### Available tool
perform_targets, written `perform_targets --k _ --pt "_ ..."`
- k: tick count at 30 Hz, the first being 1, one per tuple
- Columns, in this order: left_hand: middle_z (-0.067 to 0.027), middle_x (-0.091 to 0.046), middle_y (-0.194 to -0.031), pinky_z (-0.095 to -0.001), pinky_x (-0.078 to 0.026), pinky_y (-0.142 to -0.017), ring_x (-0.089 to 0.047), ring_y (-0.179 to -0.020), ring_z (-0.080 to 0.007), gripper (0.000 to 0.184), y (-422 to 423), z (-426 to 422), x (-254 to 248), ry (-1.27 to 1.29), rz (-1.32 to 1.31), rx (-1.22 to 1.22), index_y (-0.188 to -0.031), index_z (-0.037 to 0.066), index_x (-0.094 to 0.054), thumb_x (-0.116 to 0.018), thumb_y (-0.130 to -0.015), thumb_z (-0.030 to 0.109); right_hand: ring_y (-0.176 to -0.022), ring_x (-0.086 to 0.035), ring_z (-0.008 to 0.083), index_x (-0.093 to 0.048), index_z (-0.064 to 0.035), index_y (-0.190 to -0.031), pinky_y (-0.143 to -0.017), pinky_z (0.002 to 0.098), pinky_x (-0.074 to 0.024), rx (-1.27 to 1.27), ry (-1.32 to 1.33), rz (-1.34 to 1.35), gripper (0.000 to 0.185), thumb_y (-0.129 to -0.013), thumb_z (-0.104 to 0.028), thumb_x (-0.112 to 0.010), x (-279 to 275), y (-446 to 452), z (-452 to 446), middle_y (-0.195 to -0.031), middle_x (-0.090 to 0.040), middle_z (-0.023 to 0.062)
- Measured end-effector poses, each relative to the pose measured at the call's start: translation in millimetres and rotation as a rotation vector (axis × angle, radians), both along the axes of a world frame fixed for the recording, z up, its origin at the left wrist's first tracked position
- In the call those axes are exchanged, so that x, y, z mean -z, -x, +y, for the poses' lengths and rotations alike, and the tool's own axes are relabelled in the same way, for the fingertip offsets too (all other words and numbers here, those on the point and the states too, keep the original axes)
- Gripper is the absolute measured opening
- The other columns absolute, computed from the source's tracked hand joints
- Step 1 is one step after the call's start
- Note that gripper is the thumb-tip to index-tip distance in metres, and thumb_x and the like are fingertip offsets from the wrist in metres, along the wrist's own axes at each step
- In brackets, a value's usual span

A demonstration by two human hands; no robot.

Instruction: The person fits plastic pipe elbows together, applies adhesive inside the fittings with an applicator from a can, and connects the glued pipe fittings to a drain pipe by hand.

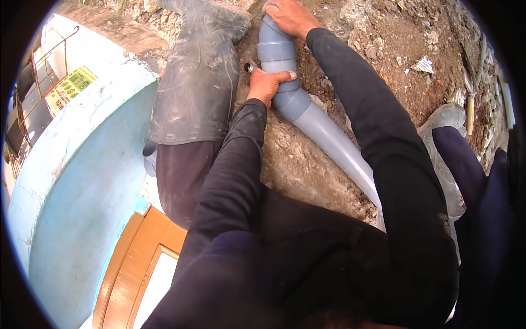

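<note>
A grey plastic pipe (pixel 334 137) slopes from the lower right up to a grey elbow fitting (pixel 292 102), where the run bends upward. Above that sits a second elbow fitting (pixel 275 49) with a wide collar. My left hand (pixel 267 85) is wrapped round the joint between the two fittings, its thumb lying across the front. At the upper end, my right hand (pixel 290 16) grips the top of the upper fitting, covering its end. A small dark round thing with a shiny rim (pixel 249 67) shows beside my left hand; I cannot make out what it is.
Rubble and loose soil (pixel 394 60) surround the pipe. Dusty boots (pixel 200 77) stand left of it, another (pixel 446 118) to the right. A light blue wall (pixel 87 159) and a brown wooden frame (pixel 131 263) border the left. Thin rods (pixel 471 98) lie far right.
</note>
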State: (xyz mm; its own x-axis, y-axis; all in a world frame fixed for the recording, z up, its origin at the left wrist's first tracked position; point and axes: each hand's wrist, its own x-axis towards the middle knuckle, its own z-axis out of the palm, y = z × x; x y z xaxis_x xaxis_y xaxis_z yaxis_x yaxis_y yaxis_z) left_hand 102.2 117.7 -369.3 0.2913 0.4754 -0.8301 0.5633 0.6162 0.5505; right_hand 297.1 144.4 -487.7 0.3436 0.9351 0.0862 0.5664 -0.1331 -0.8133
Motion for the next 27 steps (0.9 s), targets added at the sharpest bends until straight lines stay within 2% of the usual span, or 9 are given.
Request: perform_targets --k 1,4,6,11,16,19,22,25,27 --pt "-0.0177 -0.074 -0.101 -0.0404 -0.061 -0.082 -0.074 -0.087 -0.0269 0.05 0.2 -3.3 2.9 -0.015 0.014 -0.011 -0.115 -0.009 -0.065 -0.086 -0.07 0.001 -0.103 -0.062 0.0459 -0.067 -0.0027 -0.099 -0.089 0.0543 -0.0482 -0.088 -0.091 -0.092 0.035 -0.099 -0.03 -0.045 21.8 -1.9 1.4 -0.107 -0.068 0.026" --pt "-0.018 -0.073 -0.102 -0.0405 -0.062 -0.08 -0.074 -0.088 -0.0267 0.052 -0.7 -6.8 6.1 -0.038 0.084 -0.049 -0.116 -0.009 -0.064 -0.086 -0.07 0.001 -0.1 -0.062 0.0482 -0.065 -0.0009 -0.1 -0.088 0.0556 -0.048 -0.031 -0.101 0.06 0.035 -0.099 -0.028 -0.044 18.0 -0.4 -2.1 -0.105 -0.068 0.0269" --pt "-0.0174 -0.073 -0.103 -0.0405 -0.061 -0.082 -0.074 -0.088 -0.0268 0.054 2.2 -7.3 7.5 -0.046 0.005 -0.037 -0.117 -0.009 -0.064 -0.086 -0.069 0.001 -0.099 -0.062 0.0497 -0.065 -0.0003 -0.1 -0.088 0.0567 -0.0479 0.042 -0.012 0.131 0.035 -0.099 -0.028 -0.044 12.2 4.1 -5.1 -0.104 -0.068 0.0281" --pt "-0.0147 -0.072 -0.107 -0.0415 -0.059 -0.089 -0.072 -0.095 -0.0267 0.056 9.6 -2.0 2.7 0.005 -0.083 0.018 -0.12 -0.005 -0.063 -0.085 -0.069 -0.001 -0.1 -0.062 0.0518 -0.065 0.0007 -0.099 -0.088 0.0585 -0.0478 0.226 0.163 0.156 0.034 -0.098 -0.028 -0.046 -66.0 15.1 -16.2 -0.102 -0.067 0.0304" --pt "-0.0124 -0.071 -0.111 -0.0429 -0.056 -0.095 -0.071 -0.102 -0.0265 0.06 13.6 5.1 9.2 0.064 -0.178 0.02 -0.125 0.0 -0.06 -0.083 -0.07 -0.003 -0.099 -0.063 0.0513 -0.066 -0.0001 -0.099 -0.086 0.0597 -0.049 0.144 0.23 -0.02 0.036 -0.099 -0.03 -0.046 -83.1 16.3 -17.9 -0.105 -0.068 0.0306" --pt "-0.0127 -0.07 -0.114 -0.0436 -0.056 -0.096 -0.07 -0.103 -0.0272 0.068 15.9 5.0 11.3 0.065 -0.152 0.027 -0.131 0.001 -0.054 -0.083 -0.069 -0.003 -0.099 -0.065 0.0497 -0.068 -0.0022 -0.099 -0.086 0.0594 -0.0501 0.117 0.017 -0.115 0.037 -0.099 -0.033 -0.046 -62.9 16.7 -15.3 -0.108 -0.068 0.0303" --pt "-0.0134 -0.068 -0.118 -0.0446 -0.056 -0.097 -0.069 -0.106 -0.0281 0.077 12.8 3.8 5.0 0.07 -0.134 0.026 -0.136 0.003 -0.047 -0.084 -0.069 -0.004 -0.106 -0.065 0.0464 -0.07 -0.0038 -0.102 -0.089 0.0556 -0.0505 0.183 0.286 0.011 0.038 -0.099 -0.034 -0.047 -71.1 14.4 -14.8 -0.111 -0.068 0.029" --pt "-0.0139 -0.07 -0.111 -0.0436 -0.059 -0.092 -0.071 -0.099 -0.029 0.08 9.2 0.3 2.7 -0.032 -0.168 -0.01 -0.132 0.001 -0.047 -0.086 -0.062 -0.004 -0.116 -0.065 0.0423 -0.069 -0.0143 -0.125 -0.1 0.0546 -0.0497 0.223 0.315 0.175 0.044 -0.095 -0.041 -0.051 -81.6 10.5 -18.5 -0.125 -0.069 0.0203" --pt "-0.015 -0.069 -0.114 -0.0433 -0.059 -0.091 -0.071 -0.1 -0.0293 0.088 11.1 0.2 12.8 -0.026 -0.147 -0.018 -0.137 0.002 -0.041 -0.087 -0.062 -0.003 -0.116 -0.065 0.0416 -0.07 -0.0166 -0.123 -0.1 0.0544 -0.0491 0.218 0.274 0.211 0.042 -0.096 -0.042 -0.049 -68.2 9.0 -19.2 -0.125 -0.07 0.0182"
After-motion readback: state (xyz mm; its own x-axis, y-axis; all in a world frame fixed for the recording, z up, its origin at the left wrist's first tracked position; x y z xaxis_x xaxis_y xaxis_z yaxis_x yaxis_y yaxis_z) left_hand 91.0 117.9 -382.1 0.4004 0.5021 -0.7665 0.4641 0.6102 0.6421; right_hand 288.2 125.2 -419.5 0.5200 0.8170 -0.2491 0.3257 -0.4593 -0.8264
